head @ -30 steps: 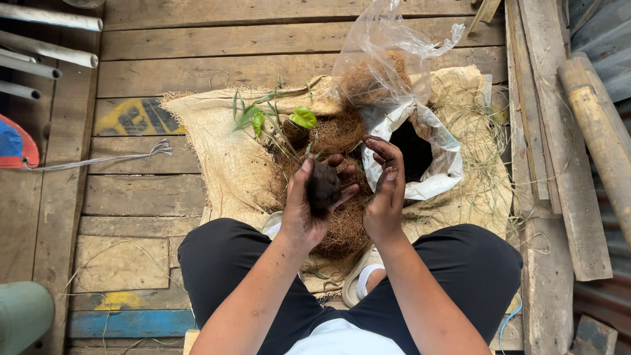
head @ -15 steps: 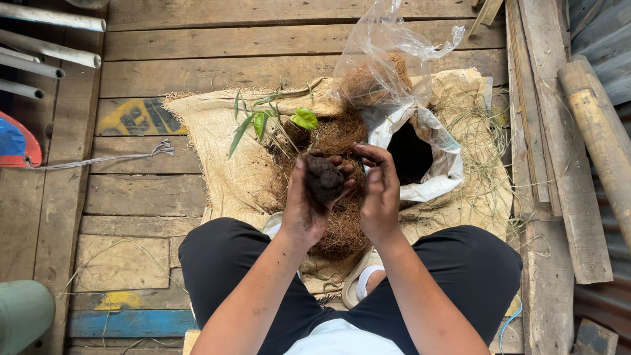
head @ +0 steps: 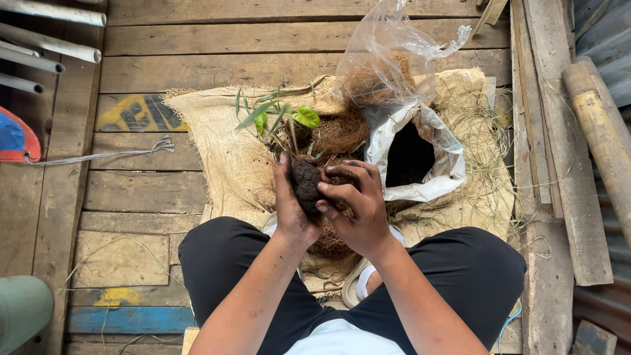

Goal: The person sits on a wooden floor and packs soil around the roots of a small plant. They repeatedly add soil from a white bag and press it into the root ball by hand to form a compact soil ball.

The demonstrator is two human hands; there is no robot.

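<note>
A rough outdoor potting spot: weathered plank floor [head: 263, 62], burlap sack [head: 223, 151], coconut fibre [head: 338, 131], seedlings [head: 276, 118], bamboo pole [head: 601, 138], pipes [head: 49, 43].

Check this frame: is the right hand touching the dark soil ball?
Touching. The head view shows the right hand with its fingertips pressed onto the dark soil ball, which the left hand cups.

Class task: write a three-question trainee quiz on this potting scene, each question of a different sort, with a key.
1. True or false: both hands press the dark soil ball.
2. What lies under the coconut fibre? A) burlap sheet B) metal tray C) glass pane
3. Fill in: the white sack stands ____ at its top.

Key: 1 true: left hand and right hand cup it, plant leaves above. 2 A, the burlap sheet. 3 open.
</note>
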